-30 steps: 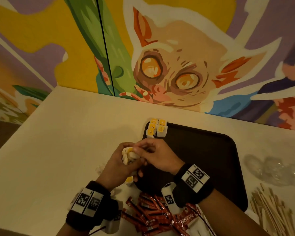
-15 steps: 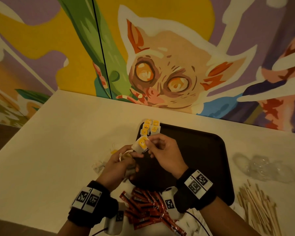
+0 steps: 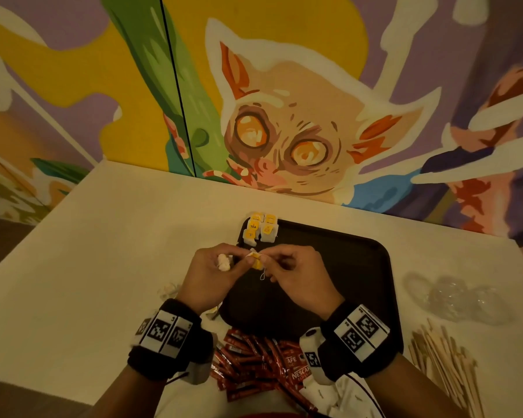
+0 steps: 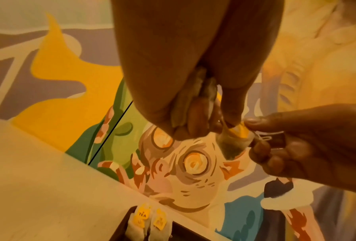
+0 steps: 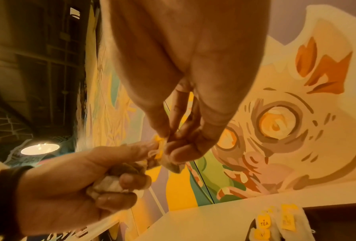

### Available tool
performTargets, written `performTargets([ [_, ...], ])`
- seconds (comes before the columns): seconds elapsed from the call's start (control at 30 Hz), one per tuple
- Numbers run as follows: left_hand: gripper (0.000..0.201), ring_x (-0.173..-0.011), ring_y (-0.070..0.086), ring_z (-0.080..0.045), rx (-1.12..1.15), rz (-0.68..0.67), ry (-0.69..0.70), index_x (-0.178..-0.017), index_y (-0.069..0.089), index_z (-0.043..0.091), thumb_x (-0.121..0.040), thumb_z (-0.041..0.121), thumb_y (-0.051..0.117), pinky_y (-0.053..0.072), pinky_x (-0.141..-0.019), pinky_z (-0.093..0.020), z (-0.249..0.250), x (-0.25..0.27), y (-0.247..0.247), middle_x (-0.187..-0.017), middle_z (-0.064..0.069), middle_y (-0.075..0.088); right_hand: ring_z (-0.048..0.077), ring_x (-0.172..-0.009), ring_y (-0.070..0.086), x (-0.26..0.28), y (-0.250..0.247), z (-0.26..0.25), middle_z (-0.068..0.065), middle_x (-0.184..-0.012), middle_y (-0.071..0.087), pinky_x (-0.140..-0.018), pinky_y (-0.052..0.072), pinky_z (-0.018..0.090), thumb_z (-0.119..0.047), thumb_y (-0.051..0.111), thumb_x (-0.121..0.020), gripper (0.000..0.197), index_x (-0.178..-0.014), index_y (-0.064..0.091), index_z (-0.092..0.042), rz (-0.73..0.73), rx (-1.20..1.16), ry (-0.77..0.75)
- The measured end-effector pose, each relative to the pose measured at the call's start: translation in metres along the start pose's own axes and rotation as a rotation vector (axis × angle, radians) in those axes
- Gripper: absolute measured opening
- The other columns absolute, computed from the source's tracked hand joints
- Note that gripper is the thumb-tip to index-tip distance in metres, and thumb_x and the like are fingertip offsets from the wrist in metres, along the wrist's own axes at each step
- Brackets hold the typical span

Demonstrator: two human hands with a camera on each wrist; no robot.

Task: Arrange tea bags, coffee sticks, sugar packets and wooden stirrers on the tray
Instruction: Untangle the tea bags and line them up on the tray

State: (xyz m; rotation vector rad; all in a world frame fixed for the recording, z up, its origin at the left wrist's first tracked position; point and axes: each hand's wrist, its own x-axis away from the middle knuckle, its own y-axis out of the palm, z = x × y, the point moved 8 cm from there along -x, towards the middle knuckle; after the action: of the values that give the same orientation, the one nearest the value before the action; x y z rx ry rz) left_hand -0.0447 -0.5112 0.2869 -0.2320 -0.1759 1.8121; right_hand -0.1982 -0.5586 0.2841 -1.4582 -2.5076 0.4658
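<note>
Both hands pinch one tea bag [image 3: 255, 262] above the tray's [image 3: 360, 267] 10 o'clock corner.
Left hand [image 3: 207, 276] also clutches spare bags; right hand [image 3: 296, 279] nips the tag: light, soft, tearable, so best held by tag.

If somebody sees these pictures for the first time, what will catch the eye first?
First the bright mural of a wide-eyed animal on the wall behind the table. Then the left hand and right hand, pinching one yellow-tagged tea bag above the black tray, where more tea bags sit in its far left corner.
</note>
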Motion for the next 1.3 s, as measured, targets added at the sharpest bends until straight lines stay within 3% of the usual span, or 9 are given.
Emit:
performTargets([
  [0.13,0.007,-0.087,0.063,-0.005,-0.174,0.011,0.067,-0.086,0.078,0.02,-0.08,0.018,0.076,0.045,-0.076,-0.012,-0.002,-0.004,0.002,-0.092,0.006,0.069,0.012,-0.079,0.071,0.001,-0.006,0.008,0.0,-0.087,0.074,-0.075,0.06,0.028,-0.019,0.064,-0.093,0.014,-0.102,0.075,-0.015,0.024,-0.041,0.061],
  [0.27,0.006,-0.088,0.061,-0.001,-0.248,0.073,0.053,-0.083,0.077,0.023,-0.079,0.018,0.077,0.041,-0.075,-0.007,-0.007,-0.004,-0.002,-0.092,0.01,0.065,0.016,-0.08,0.072,0.003,-0.008,0.016,0.003,-0.089,0.074,-0.072,0.06,0.029,-0.015,0.064,-0.093,0.011,-0.101,0.072,-0.012,0.046,-0.147,0.142],
  [0.5,0.015,-0.087,0.062,-0.001,-0.328,0.11,0.206,-0.082,0.073,0.033,-0.077,0.02,0.079,0.046,-0.077,-0.011,0.004,-0.003,-0.002,-0.095,0.012,0.063,0.015,-0.079,0.072,0.003,-0.012,0.016,0.002,-0.088,0.073,-0.073,0.06,0.027,-0.015,0.069,-0.089,0.01,-0.098,0.074,-0.015,0.009,-0.104,0.142],
  [0.63,0.011,-0.087,0.061,0.0,-0.369,0.125,0.284,-0.084,0.076,0.023,-0.078,0.015,0.078,0.046,-0.078,-0.011,0.012,-0.003,-0.006,-0.098,0.009,0.064,0.01,-0.077,0.07,0.003,-0.01,0.02,0.001,-0.088,0.072,-0.069,0.056,0.021,-0.012,0.07,-0.088,0.012,-0.099,0.073,-0.017,-0.014,-0.09,0.175],
  [0.77,0.007,-0.084,0.065,0.0,-0.355,0.093,0.294,-0.085,0.075,0.018,-0.081,0.013,0.076,0.052,-0.079,-0.022,0.013,-0.006,-0.008,-0.091,0.01,0.07,0.005,-0.081,0.068,0.003,-0.01,0.019,-0.006,-0.091,0.071,-0.073,0.057,0.021,-0.013,0.068,-0.09,0.018,-0.104,0.072,-0.023,-0.042,0.052,0.175],
  [0.87,0.008,-0.083,0.065,0.003,-0.332,0.069,0.254,-0.086,0.074,0.022,-0.082,0.015,0.075,0.049,-0.077,-0.014,0.01,-0.007,-0.008,-0.087,0.015,0.071,0.0,-0.079,0.064,0.002,-0.011,0.011,-0.014,-0.095,0.069,-0.078,0.054,0.017,-0.016,0.065,-0.093,0.022,-0.112,0.072,-0.024,-0.099,0.229,0.157],
  [0.97,0.012,-0.081,0.064,0.002,-0.373,0.046,0.298,-0.089,0.073,0.023,-0.082,0.013,0.074,0.049,-0.075,-0.015,0.009,-0.007,-0.003,-0.088,0.014,0.071,0.0,-0.09,0.058,0.002,-0.008,0.004,-0.015,-0.103,0.066,-0.087,0.05,0.022,-0.019,0.059,-0.096,0.021,-0.113,0.071,-0.024,-0.201,0.339,0.157],
  [1.13,0.01,-0.079,0.065,-0.003,-0.449,0.022,0.324,-0.091,0.074,0.021,-0.084,0.014,0.073,0.054,-0.072,-0.027,0.003,-0.007,-0.001,-0.09,0.011,0.072,0.001,-0.091,0.055,0.002,-0.019,-0.014,-0.011,-0.099,0.061,-0.076,0.04,0.012,-0.027,0.06,-0.096,0.015,-0.105,0.071,-0.025,-0.142,0.473,0.04],
  [1.3,0.012,-0.082,0.063,0.004,-0.346,-0.071,0.248,-0.088,0.074,0.024,-0.084,0.013,0.073,0.042,-0.072,-0.006,0.0,-0.005,0.005,-0.086,0.017,0.071,0.001,-0.091,0.058,0.001,-0.033,-0.035,-0.012,-0.098,0.063,-0.081,0.047,0.014,-0.025,0.064,-0.093,0.012,-0.102,0.072,-0.023,0.04,0.418,-0.148],
])
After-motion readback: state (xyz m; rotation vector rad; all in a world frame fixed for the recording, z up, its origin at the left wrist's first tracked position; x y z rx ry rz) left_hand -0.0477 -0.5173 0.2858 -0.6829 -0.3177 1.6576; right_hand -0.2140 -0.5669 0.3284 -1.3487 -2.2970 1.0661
